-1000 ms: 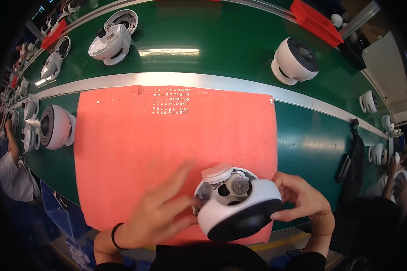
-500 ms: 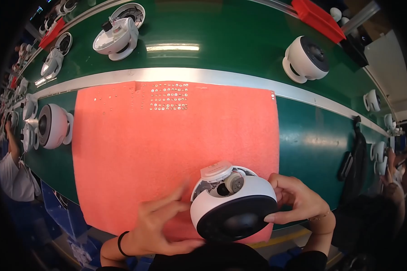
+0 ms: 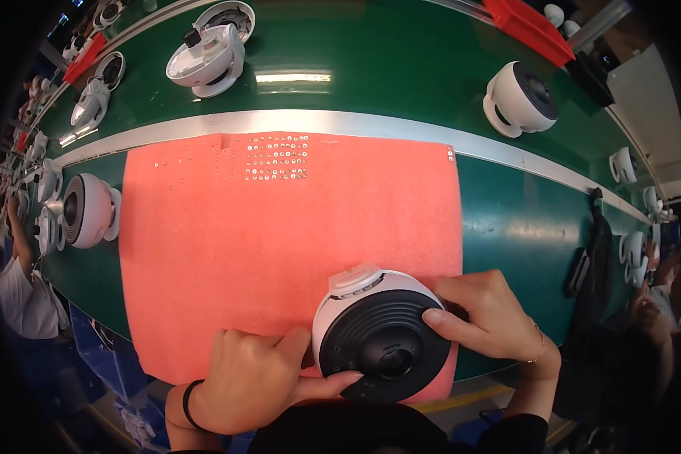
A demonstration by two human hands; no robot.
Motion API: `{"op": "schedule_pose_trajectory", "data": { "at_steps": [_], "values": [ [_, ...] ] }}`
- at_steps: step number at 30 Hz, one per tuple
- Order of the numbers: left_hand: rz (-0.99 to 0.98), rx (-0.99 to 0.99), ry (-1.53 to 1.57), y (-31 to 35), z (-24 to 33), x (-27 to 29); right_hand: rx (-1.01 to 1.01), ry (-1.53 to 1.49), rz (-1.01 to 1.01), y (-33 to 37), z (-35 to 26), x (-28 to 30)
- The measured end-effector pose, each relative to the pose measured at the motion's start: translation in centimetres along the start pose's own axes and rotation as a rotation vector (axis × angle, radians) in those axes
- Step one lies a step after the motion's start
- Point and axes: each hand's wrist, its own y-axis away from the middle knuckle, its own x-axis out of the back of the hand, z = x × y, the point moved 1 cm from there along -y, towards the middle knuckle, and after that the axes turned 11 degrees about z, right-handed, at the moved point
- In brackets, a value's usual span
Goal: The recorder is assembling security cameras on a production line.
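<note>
1. The green table [image 3: 401, 76] spreads across the view, with a metal strip [image 3: 340, 121] running along it.
2. A salmon-pink mat [image 3: 272, 250] lies on the near part of the table.
3. The round white machine [image 3: 386, 340] is over the near right part of the mat, close to the person's body. Its black front is tilted up toward the person, and a pale piece sticks out at its far edge.
4. Another white machine [image 3: 91, 212] stands left of the mat. Beyond the metal strip are an opened machine [image 3: 208, 60] at the left and a closed one [image 3: 520, 98] at the right.
5. The right hand [image 3: 480, 314] grasps the round white machine at its right side, thumb on the black front, fingers behind the edge.
6. The left hand [image 3: 253, 371] has its fingers curled beside the white shell and its thumb tip on the front's lower left rim; whether the fingers grip cannot be told.
7. A black band [image 3: 191, 407] circles the left wrist.
8. Small metal pieces [image 3: 280, 159] sit in rows near the mat's far edge.
</note>
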Motion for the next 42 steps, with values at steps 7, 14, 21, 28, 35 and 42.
{"op": "schedule_pose_trajectory", "data": {
  "at_steps": [7, 14, 21, 28, 35, 42],
  "values": [
    [-0.06, 0.008, 0.018, -0.9, 0.6, -0.1, 0.15, 0.182, 0.127, 0.2, 0.8, -0.1],
    [-0.003, -0.007, 0.04, -0.7, 0.3, -0.7, 0.412, 0.438, 0.285, 0.8, -2.1, -0.2],
    [-0.009, 0.005, 0.015, -0.5, 0.4, -0.1, 0.655, 0.093, 0.129, 1.3, -3.5, -1.0],
    [-0.304, 0.213, 0.232, -2.2, -1.2, 0.0, 0.185, -0.146, 0.013, 0.4, -0.3, -1.4],
    [-0.008, 0.265, 1.06, -0.4, 0.8, -0.8, -0.092, -0.548, 0.043, 1.4, -3.0, -0.7],
    [0.224, -0.035, 0.792, -2.4, 2.0, 2.9, 0.171, -0.417, 0.337, -1.0, -4.8, 0.6]
  ]
}}
